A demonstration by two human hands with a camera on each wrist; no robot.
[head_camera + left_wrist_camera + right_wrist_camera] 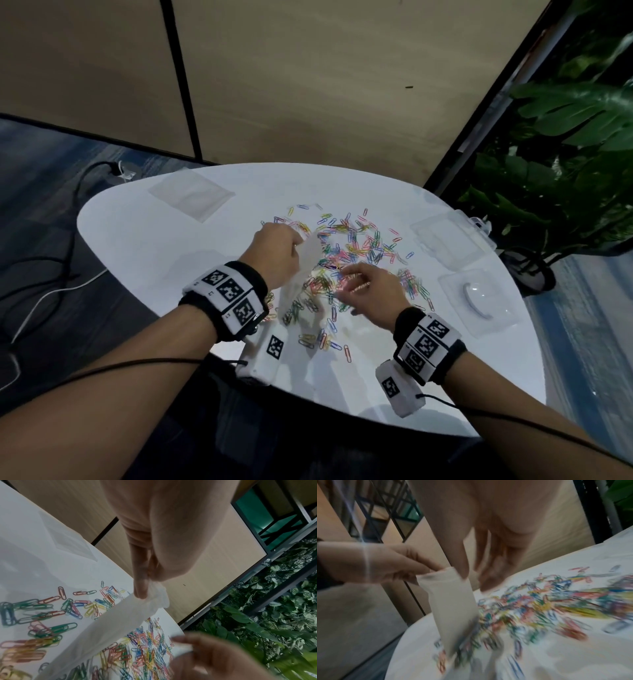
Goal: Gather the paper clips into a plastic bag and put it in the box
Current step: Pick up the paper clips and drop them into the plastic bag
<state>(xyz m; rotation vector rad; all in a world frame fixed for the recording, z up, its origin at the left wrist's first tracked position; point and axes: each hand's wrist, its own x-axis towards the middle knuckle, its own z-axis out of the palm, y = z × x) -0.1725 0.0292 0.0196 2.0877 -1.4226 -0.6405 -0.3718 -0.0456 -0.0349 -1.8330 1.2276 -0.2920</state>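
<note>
- Overhead, in the head view, the left hand [274, 251] pinches the top edge of the plastic bag [305, 274] and holds it upright over the white table [137, 240], bottom end resting among the paper clips [356, 246]; this probably keeps the mouth raised for filling
- The right hand [371, 291] hovers low over the pile just beside the bag, fingers loosely spread; no clip can be seen in its grasp
- The clear box [445, 240] lies at the table's right edge, well apart from the bag, with its lid [476, 301] nearer the person; a spare bag [191, 193] lies flat at the far left
- Left wrist view: thumb and forefinger clamp the bunched bag rim, and the bag runs down slantwise across the scattered clips
- Right wrist view, blurred: the right fingers [489, 577] point down at the pile's near edge, relaxed and empty as far as blur allows, close beside the bag's open mouth, likely so gathered clips travel only a short way
</note>
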